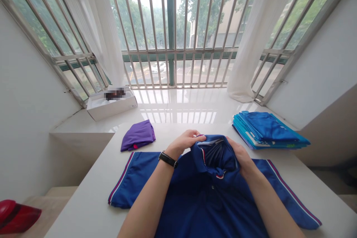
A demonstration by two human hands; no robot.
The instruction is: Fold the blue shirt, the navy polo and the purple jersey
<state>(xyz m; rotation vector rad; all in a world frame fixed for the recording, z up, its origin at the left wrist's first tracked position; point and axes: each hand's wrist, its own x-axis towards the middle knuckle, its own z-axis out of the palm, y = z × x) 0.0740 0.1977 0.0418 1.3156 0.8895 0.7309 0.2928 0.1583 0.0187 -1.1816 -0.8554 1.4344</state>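
A dark blue polo shirt (195, 197) lies spread on the white table (92, 200), its sleeves stretched out to both sides with red and white stripes at the edges. My left hand (184, 142) is closed on the left side of its collar (214, 152). On the other side, my right hand (242, 158) grips the collar, lifting it slightly off the table. A black watch sits on my left wrist.
A folded purple garment (138, 135) lies at the table's far left. A stack of folded blue and turquoise shirts (267, 130) sits at the far right. A white box (111, 104) rests on the window sill behind. A red object (13, 214) is on the floor at left.
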